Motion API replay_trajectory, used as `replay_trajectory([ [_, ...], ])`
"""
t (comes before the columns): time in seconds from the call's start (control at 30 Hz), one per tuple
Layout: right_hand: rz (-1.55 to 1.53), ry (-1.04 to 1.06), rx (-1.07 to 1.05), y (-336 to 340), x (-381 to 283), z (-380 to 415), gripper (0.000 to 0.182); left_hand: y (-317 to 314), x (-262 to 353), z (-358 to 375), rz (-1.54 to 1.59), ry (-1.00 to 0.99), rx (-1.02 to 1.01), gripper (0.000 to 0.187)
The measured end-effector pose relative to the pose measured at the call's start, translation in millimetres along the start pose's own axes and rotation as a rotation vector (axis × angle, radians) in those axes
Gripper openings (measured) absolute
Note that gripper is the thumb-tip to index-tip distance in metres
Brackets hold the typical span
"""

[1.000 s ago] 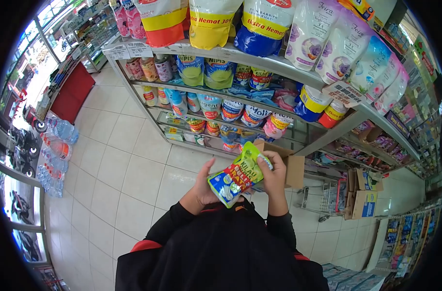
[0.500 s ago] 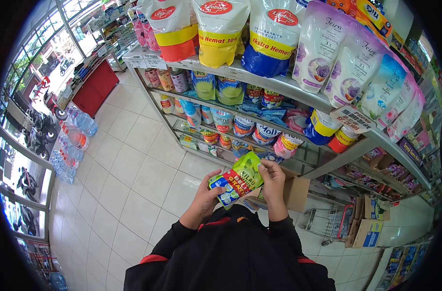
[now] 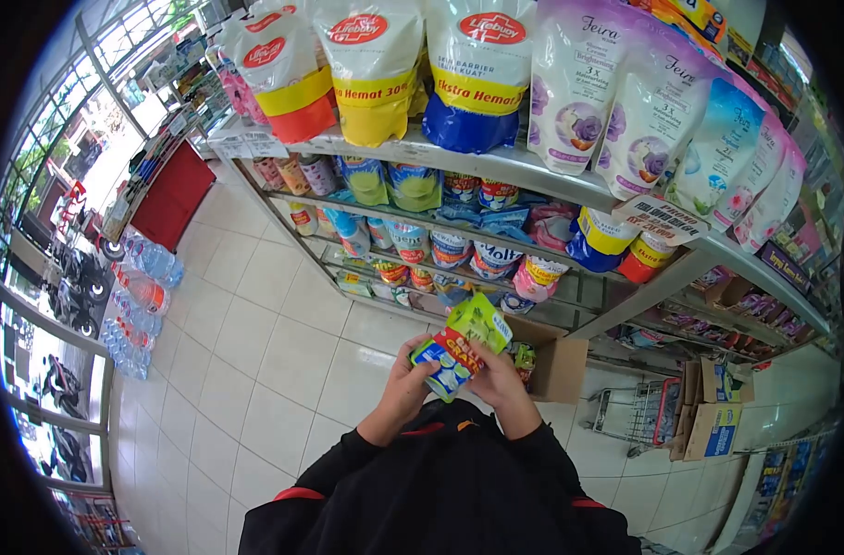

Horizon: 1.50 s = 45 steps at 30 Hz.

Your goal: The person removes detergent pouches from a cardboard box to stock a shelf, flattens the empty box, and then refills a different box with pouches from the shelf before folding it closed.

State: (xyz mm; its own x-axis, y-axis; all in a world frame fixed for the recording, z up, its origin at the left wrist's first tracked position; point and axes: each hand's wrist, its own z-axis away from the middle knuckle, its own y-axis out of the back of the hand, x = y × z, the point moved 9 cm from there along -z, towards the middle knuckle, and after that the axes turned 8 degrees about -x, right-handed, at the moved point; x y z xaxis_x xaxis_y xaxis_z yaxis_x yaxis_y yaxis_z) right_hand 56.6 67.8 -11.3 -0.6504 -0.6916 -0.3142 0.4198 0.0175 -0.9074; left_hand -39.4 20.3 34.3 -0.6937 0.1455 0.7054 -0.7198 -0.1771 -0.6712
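Note:
A green, red and blue refill pouch [image 3: 461, 348] is held in front of my body, tilted, its printed face turned up with "BELI" and "GRATIS" readable. My left hand [image 3: 403, 383] is closed on its left edge, thumb on the front. My right hand [image 3: 498, 379] grips the lower right side, fingers partly hidden by the pouch. Just beyond my right hand stands an open cardboard box [image 3: 563, 366] with similar green packs [image 3: 524, 359] inside.
A metal shelf [image 3: 385, 148] ahead carries several Lifebuoy pouches [image 3: 473, 69], Feira pouches [image 3: 575, 88] and lower rows of refill packs. Bottled-water packs [image 3: 140, 305] stand on the tiled floor at left. A shopping cart [image 3: 637, 412] and cartons [image 3: 718, 425] are at right.
My right hand has slid from the pouch's upper right corner down to its lower right side. The view has shifted, and green packs in the box now show.

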Motion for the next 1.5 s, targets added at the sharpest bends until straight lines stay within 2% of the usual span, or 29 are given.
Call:
replay_trajectory([
  [0.03, 0.062, -0.015, -0.001, 1.3, -0.5, -5.0, 0.036, 1.2, -3.7, 0.2, -0.126, 0.092, -0.005, 0.056],
  [0.07, 0.125, -0.031, -0.003, 0.4, -1.3, -9.6, 0.035, 2.5, -1.0, -0.4, -0.13, 0.088, -0.012, 0.056],
  [0.13, 0.265, 0.2, 0.002, -10.1, -36.9, -23.2, 0.037, 18.2, 1.0, 1.3, -0.368, 0.176, 0.08, 0.065],
  [0.17, 0.39, 0.305, 0.008, -13.3, -57.1, -33.3, 0.039, 30.0, 1.7, -0.2, -0.377, 0.165, 0.064, 0.07],
  [0.33, 1.076, 0.888, 0.07, -70.8, -154.8, -85.7, 0.05, 65.6, 28.0, 14.6, -0.293, 0.151, 0.16, 0.06],
  [0.47, 1.277, 0.93, 0.004, -101.5, -185.8, -147.5, 0.048, 92.4, 44.5, 31.4, -0.264, 0.12, 0.239, 0.057],
  [0.53, 1.419, 0.775, -0.015, -96.8, -182.4, -184.3, 0.045, 105.1, 49.6, 39.0, -0.237, 0.107, 0.279, 0.057],
  [0.57, 1.538, 0.824, 0.014, -91.4, -182.6, -192.6, 0.046, 112.0, 51.4, 43.1, -0.208, 0.103, 0.305, 0.054],
  [0.6, 1.534, 0.82, 0.005, -93.1, -178.7, -191.7, 0.046, 119.3, 53.4, 47.4, -0.18, 0.101, 0.33, 0.05],
  [0.67, 1.632, 0.968, 0.105, -103.4, -175.0, -172.4, 0.052, 133.8, 57.3, 55.2, -0.168, 0.094, 0.374, 0.05],
  [0.7, 1.617, 0.956, 0.088, -94.2, -169.9, -176.3, 0.061, 141.0, 58.3, 58.4, -0.152, 0.091, 0.41, 0.05],
  [0.73, 1.619, 0.952, 0.08, -90.9, -162.6, -177.7, 0.061, 145.4, 59.5, 59.9, -0.148, 0.088, 0.416, 0.05],
  [0.8, 1.429, 1.045, 0.164, -79.2, -164.1, -170.0, 0.054, 154.2, 58.7, 63.3, -0.133, 0.109, 0.455, 0.052],
  [0.87, 1.528, 1.098, 0.217, -83.4, -163.3, -172.3, 0.055, 157.6, 59.8, 60.9, -0.141, 0.12, 0.455, 0.051],
  [0.93, 1.515, 0.992, 0.256, -74.6, -163.1, -189.9, 0.052, 158.1, 61.9, 57.9, -0.154, 0.129, 0.453, 0.051],
  [1.07, 1.583, 0.989, 0.202, -57.9, -164.1, -215.5, 0.049, 156.9, 63.7, 48.6, -0.169, 0.138, 0.439, 0.051],
  [1.17, 1.661, 1.059, 0.312, -64.1, -162.2, -200.4, 0.046, 158.0, 62.6, 47.2, -0.173, 0.149, 0.434, 0.051],
  [1.23, 1.766, 1.19, 0.567, -76.4, -157.8, -167.8, 0.04, 161.2, 65.7, 47.7, -0.171, 0.138, 0.439, 0.052],
  [1.33, 1.658, 1.196, 0.543, -57.4, -145.3, -166.5, 0.033, 171.1, 63.4, 54.9, -0.116, 0.121, 0.498, 0.046],
  [1.5, 1.749, 1.176, 0.617, -54.7, -150.9, -177.8, 0.026, 169.7, 62.0, 56.0, -0.129, 0.135, 0.491, 0.051],
])
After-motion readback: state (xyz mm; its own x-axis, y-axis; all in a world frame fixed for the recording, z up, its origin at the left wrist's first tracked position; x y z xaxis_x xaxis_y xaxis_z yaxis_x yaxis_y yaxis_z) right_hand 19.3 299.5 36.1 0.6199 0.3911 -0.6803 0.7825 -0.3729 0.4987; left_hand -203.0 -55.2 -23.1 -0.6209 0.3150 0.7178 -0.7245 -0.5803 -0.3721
